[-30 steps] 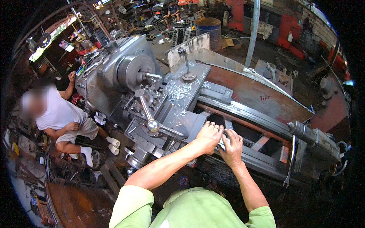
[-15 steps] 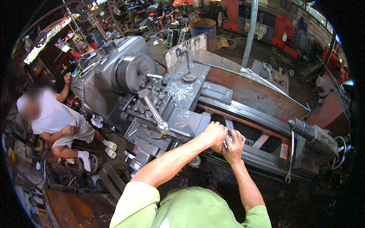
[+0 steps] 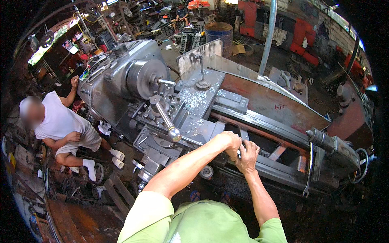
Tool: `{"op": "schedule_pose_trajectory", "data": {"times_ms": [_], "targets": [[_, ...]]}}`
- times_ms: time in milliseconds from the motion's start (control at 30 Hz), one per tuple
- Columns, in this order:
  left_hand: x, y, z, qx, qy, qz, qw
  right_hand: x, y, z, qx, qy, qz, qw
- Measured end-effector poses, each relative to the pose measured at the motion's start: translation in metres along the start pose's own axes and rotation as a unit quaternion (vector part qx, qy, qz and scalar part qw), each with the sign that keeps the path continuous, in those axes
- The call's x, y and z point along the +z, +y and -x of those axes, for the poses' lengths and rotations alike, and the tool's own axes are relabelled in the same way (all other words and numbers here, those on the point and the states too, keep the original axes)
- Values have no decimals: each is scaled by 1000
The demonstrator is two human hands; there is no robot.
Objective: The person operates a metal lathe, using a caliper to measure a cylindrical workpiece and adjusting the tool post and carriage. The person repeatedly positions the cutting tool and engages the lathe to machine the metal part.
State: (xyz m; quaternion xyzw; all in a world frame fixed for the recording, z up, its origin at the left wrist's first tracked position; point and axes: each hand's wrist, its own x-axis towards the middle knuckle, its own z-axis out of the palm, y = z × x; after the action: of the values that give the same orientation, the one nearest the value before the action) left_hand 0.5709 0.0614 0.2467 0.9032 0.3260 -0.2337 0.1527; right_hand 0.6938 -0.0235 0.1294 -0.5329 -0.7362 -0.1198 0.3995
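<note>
My left hand (image 3: 229, 143) and my right hand (image 3: 247, 158) are together over the front rail of a metal lathe's bed (image 3: 283, 170). The left one is curled into a fist. Close against it, the right hand has its fingers bent inward. Whatever they hold, if anything, is hidden by the fingers. Left of them is the lathe carriage (image 3: 210, 129), strewn with metal shavings (image 3: 192, 99). On it stands a tool post with a ball-ended lever (image 3: 165, 117). A short bright rod (image 3: 166, 82) sticks out of the chuck (image 3: 142, 79).
A co-worker in white (image 3: 67, 117) is at the left, one hand at the headstock (image 3: 105, 77). The tailstock (image 3: 330, 141) stands right, a long wrench (image 3: 310, 170) beside it. An upright stand (image 3: 201, 77) rises behind the carriage. Beyond are a metal pole (image 3: 268, 36) and a drum (image 3: 219, 34).
The whole view has shifted slightly. My hands stay together at the same spot, with the right fingers a little more drawn in. The chuck's face looks less smeared.
</note>
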Motion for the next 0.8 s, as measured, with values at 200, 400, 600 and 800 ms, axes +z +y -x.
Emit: {"op": "schedule_pose_trajectory", "data": {"times_ms": [200,400,600,800], "targets": [[3,-4,1,12,16,20,1000,4,5,-1,-16,-9,-11,1000],[23,0,13,21,153,21,988,8,10,-2,-23,-15,-15,1000],[72,33,33,-48,405,41,912,12,12,-5,-33,-15,-18,999],[121,63,44,-94,499,36,861,10,8,-10,-14,-20,-44,999]]}}
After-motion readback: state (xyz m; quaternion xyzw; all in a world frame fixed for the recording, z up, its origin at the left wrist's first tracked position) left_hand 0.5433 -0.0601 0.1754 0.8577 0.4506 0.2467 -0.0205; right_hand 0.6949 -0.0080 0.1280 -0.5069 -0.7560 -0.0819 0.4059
